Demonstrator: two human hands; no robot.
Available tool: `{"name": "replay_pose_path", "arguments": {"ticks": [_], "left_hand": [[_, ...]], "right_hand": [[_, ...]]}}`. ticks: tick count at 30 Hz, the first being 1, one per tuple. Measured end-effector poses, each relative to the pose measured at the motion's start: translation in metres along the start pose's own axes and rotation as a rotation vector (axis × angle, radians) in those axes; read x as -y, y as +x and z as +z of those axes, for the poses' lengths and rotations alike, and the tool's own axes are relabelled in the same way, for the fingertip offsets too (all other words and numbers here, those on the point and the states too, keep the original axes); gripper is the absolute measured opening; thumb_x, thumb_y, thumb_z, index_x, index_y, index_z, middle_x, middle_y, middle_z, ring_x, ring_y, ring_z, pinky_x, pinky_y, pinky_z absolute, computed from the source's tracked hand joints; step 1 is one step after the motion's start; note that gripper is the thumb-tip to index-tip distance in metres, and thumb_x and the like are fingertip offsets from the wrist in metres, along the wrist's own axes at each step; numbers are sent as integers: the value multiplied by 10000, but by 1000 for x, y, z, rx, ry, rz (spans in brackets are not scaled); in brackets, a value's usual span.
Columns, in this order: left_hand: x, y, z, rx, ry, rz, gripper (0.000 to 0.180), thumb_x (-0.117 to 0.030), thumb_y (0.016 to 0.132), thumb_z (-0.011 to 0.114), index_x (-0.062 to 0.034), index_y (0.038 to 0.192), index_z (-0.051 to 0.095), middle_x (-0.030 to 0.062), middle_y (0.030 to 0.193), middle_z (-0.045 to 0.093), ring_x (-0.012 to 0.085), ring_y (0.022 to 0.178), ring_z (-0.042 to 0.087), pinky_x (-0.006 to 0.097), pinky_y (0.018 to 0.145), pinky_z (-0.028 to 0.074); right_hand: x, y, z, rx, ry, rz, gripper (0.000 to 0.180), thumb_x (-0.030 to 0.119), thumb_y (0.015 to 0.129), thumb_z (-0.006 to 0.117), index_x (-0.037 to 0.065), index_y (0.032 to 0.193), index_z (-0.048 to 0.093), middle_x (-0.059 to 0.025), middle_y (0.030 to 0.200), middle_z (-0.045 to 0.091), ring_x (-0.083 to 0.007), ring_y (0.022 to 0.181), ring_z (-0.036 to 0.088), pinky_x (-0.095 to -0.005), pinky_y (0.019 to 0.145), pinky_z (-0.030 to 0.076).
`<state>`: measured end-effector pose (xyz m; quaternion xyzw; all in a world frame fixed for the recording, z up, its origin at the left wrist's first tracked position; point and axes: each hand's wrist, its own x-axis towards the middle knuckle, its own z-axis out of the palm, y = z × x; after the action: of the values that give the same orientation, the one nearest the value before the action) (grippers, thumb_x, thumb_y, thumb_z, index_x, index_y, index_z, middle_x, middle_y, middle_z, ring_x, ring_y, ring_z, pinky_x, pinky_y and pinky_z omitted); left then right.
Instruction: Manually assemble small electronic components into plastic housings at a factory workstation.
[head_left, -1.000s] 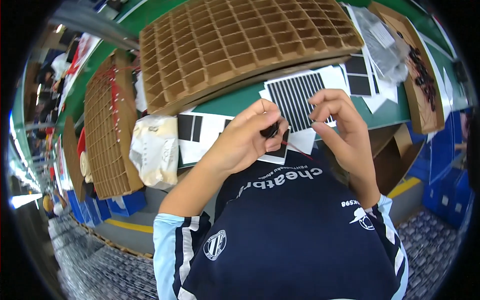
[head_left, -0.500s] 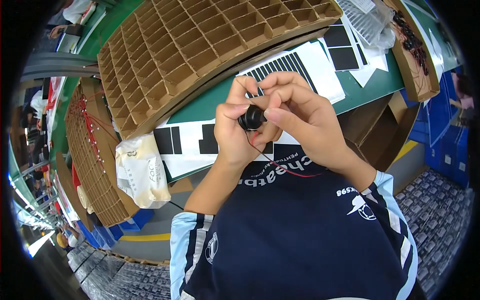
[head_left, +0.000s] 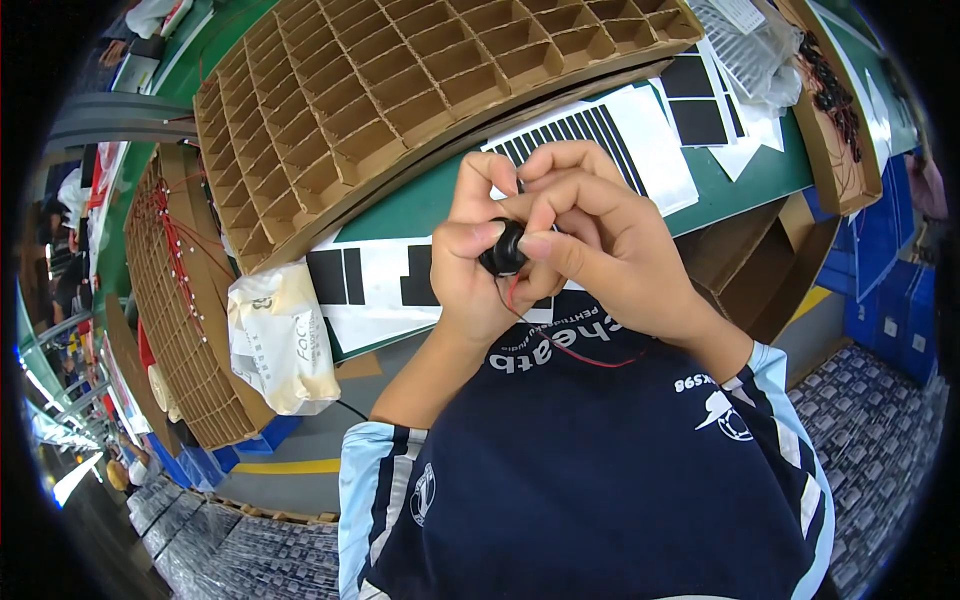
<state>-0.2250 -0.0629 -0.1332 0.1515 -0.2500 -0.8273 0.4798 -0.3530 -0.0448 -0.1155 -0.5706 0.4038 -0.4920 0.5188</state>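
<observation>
We are holding a small black round part (head_left: 503, 248) close to our chest, both hands clenched on it: the left hand (head_left: 478, 268) is cupping it from below while the right hand (head_left: 590, 232) is pinching it from the side. A thin red wire (head_left: 570, 352) is trailing from it over our dark shirt. Since a moment ago we are bringing the hands tighter together, so the part now looks seated between our thumbs. Just beyond, black-and-white sheets (head_left: 385, 285) are lying on the green surface (head_left: 750, 178), a white bag (head_left: 280, 335) hanging at its left. Farther off, an empty cardboard grid tray (head_left: 400, 90) is sitting clear of our hands.
</observation>
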Motion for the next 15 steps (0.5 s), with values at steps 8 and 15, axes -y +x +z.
{"name": "replay_pose_path", "arguments": {"ticks": [8, 15], "left_hand": [[-15, 0, 19, -29, 316, -115, 319, -34, 723, 396, -80, 994, 234, 276, 913, 524, 109, 339, 367, 186, 313, 274], [-6, 13, -6, -111, 526, -205, 160, -26, 732, 624, -13, 833, 501, 80, 830, 572, 37, 521, 461, 150, 457, 376]], "right_hand": [[-12, 1, -31, 4, 32, 147, 380, 94, 669, 658, 66, 950, 403, -51, 961, 453, -132, 891, 453, -259, 769, 355], [-51, 23, -89, -235, -996, -177, 170, 78, 728, 591, 43, 893, 613, -84, 871, 551, -225, 840, 499, -290, 733, 392]]}}
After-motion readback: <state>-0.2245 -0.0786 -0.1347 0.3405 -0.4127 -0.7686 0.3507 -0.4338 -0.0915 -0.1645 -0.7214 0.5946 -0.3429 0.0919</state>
